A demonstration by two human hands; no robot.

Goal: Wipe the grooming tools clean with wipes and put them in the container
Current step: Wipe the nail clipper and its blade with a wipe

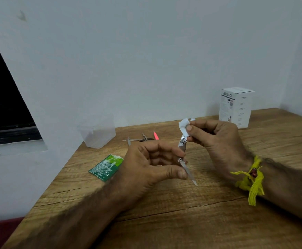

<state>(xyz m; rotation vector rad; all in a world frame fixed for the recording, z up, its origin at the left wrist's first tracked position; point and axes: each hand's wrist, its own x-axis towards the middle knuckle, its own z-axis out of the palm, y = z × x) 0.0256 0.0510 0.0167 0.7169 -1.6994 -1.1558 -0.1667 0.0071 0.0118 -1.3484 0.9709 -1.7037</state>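
Observation:
My left hand (pixel 152 164) grips a metal nail clipper (pixel 183 146) above the wooden table, its thin file blade (pixel 189 174) swung out and pointing down toward me. My right hand (pixel 216 139) pinches a small white wipe (pixel 184 127) against the clipper's upper end. A clear plastic container (pixel 97 131) stands at the table's back left corner by the wall. Between the container and my hands lie more metal grooming tools (pixel 137 139) and a pink-tipped tool (pixel 156 136).
A torn green wipe sachet (pixel 107 167) lies on the table left of my left hand. A white printed box (pixel 235 106) stands at the back right against the wall. The table's left edge (pixel 57 178) runs diagonally beside a white wall and a dark window.

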